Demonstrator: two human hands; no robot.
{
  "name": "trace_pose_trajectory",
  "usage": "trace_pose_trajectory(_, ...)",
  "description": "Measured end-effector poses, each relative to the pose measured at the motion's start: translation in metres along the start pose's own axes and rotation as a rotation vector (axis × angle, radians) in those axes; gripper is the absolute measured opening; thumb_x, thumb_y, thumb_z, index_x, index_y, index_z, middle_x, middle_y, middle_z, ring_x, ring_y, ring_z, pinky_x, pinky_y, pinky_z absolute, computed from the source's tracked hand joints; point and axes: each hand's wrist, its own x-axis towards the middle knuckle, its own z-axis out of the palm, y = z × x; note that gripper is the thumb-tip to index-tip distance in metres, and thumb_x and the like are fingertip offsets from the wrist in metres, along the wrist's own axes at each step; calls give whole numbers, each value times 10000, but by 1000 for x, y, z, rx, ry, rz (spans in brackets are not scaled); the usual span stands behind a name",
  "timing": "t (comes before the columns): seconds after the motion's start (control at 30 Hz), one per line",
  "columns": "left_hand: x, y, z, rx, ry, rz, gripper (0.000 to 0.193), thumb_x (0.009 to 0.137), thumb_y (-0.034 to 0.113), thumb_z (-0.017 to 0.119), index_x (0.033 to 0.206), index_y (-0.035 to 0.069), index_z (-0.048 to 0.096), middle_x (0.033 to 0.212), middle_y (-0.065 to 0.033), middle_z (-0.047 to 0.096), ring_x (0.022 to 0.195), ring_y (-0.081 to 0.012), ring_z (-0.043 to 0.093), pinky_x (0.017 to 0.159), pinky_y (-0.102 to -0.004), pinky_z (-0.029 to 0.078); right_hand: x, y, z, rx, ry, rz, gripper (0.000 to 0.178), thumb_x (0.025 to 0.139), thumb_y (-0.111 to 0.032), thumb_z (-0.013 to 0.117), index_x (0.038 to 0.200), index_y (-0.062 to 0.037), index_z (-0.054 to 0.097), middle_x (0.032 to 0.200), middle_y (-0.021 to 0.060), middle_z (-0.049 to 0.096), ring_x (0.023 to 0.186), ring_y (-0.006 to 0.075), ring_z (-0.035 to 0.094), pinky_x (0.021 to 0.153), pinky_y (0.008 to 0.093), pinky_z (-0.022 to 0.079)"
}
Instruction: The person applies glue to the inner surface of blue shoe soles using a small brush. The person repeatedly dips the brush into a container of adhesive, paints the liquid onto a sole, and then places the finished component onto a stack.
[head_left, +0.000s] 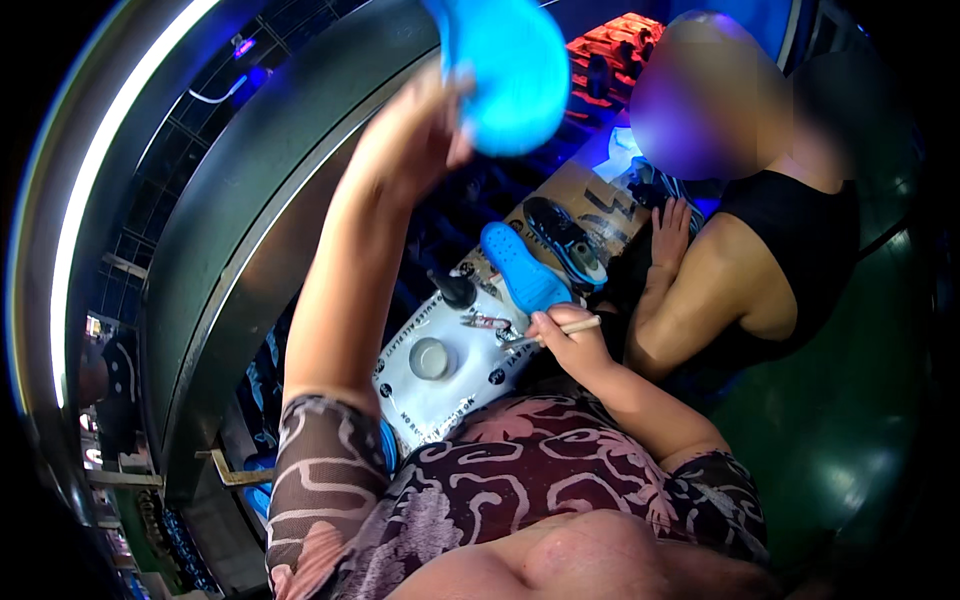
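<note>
My left hand (425,125) is raised at the top, gripping the edge of a bright blue insole (515,80), blurred by motion. Lower down, my right hand (575,345) is closed around a slim brush (583,325) with a pale handle, its thin end pointing left over the work surface. Just beyond that hand lies a second blue insole (522,268), dotted with small holes. A dark sneaker (560,238) with blue trim rests beside it. Left of my right hand are a round grey cup (432,358), a black bottle (455,290) and small red-handled snips (485,322).
White printed sheeting (410,395) and cardboard (620,215) cover the work surface. A dark curved machine housing (250,190) runs along the left. At right, a co-worker (740,270) in black sits close, a hand near another shoe (655,185). Red-lit shoe parts (605,75) lie at the back.
</note>
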Motion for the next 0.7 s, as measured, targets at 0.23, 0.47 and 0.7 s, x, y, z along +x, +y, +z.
trace_pose_trajectory(0.23,86,29,5,-379,98,589,436,885,183,621,1213,-17,416,1147,-256,574,1019,-333,605,909,-374,507,-6,15,-2,96,49,128,271,899,-182,577,709,-10,664,595,89,609,563,179,588,536,295,434)
trace_pose_trajectory(0.47,-149,-86,-99,495,472,219,322,946,176,532,1230,23,526,865,-101,641,715,-133,611,640,-246,495,-8,27,20,265,-95,251,300,940,-191,532,755,8,659,662,47,623,573,92,544,548,239,436)
trace_pose_trajectory(0.7,-461,-170,-204,1746,995,-350,448,765,95,632,1194,2,540,1127,-192,575,1018,-359,561,874,-407,458,0,12,50,358,-190,357,315,927,-265,554,776,-16,673,630,31,604,585,90,545,551,240,427)
